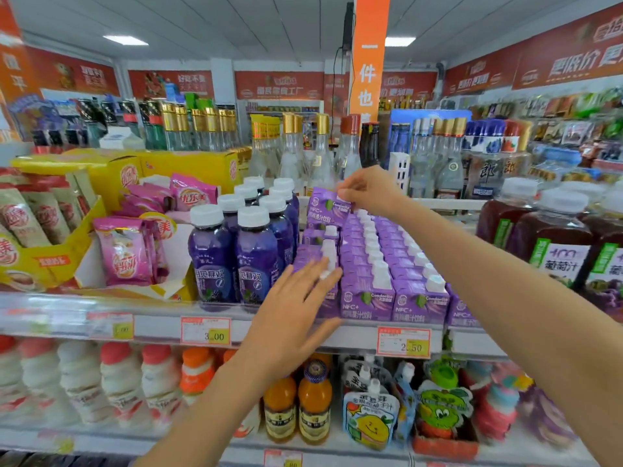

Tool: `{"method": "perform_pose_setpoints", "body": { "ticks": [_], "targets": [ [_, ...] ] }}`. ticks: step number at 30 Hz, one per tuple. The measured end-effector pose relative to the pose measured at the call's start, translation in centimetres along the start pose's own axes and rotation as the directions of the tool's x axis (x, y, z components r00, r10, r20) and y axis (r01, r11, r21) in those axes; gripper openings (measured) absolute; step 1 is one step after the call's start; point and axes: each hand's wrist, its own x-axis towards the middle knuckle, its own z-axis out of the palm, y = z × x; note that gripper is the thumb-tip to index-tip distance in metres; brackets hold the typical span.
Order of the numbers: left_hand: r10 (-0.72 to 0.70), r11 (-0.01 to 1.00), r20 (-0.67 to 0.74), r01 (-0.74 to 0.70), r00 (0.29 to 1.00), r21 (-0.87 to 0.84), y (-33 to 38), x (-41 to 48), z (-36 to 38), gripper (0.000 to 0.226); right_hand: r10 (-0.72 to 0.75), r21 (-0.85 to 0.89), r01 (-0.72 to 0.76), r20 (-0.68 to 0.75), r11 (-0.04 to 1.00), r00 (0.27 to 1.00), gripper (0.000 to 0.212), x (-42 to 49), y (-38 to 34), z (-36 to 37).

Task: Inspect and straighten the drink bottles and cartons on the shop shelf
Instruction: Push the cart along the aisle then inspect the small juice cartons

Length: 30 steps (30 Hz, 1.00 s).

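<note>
Rows of purple juice cartons (367, 299) with white caps fill the middle of the top shelf (155, 326). My right hand (367, 188) pinches the top of one purple carton (325, 205) that stands raised above the back of the left row. My left hand (296, 310) lies flat with straight fingers against the front cartons of that left row, covering them. Purple drink bottles (232, 257) with white caps stand just left of the cartons.
Dark grape juice bottles (553, 244) stand to the right. Pink and yellow milk tea packs (124, 251) in yellow boxes lie to the left. Clear liquor bottles (320, 153) stand behind. The lower shelf holds white yoghurt bottles (118, 382), orange juice bottles (313, 402) and drink pouches (371, 416).
</note>
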Motion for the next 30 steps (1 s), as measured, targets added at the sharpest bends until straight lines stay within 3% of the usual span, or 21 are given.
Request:
{"method": "perform_pose_setpoints", "body": {
  "ticks": [8, 18, 21, 24, 30],
  "targets": [
    [-0.003, 1.0, -0.026, 0.004, 1.0, 0.013, -0.3, -0.1, 0.3, 0.062, 0.035, -0.127, -0.032, 0.024, 0.991, 0.999, 0.017, 4.5, 2.0, 2.7],
    [-0.023, 1.0, -0.037, 0.024, 0.999, 0.011, -0.3, -0.2, 0.7, 0.06, 0.022, -0.14, -0.006, 0.116, 0.99, 0.993, 0.019, 5.3, 3.0, 3.7],
    [-0.028, 1.0, -0.033, 0.028, 0.999, 0.01, -0.2, -0.2, 0.7, 0.058, 0.02, -0.145, 0.011, 0.211, 0.989, 0.977, 0.018, 5.3, 2.7, 3.5],
    [-0.02, 1.0, -0.032, 0.02, 0.999, 0.018, -0.3, -0.2, 0.5, 0.057, 0.039, -0.254, 0.043, 0.309, 0.966, 0.95, 0.018, 5.1, 2.9, 4.0],
    [-0.023, 0.999, -0.029, 0.024, 0.999, 0.025, -0.3, -0.2, 0.5, 0.057, 0.104, -0.282, -0.016, 0.299, 0.959, 0.949, 0.021, 5.5, 3.9, 4.4]
  ]
}}
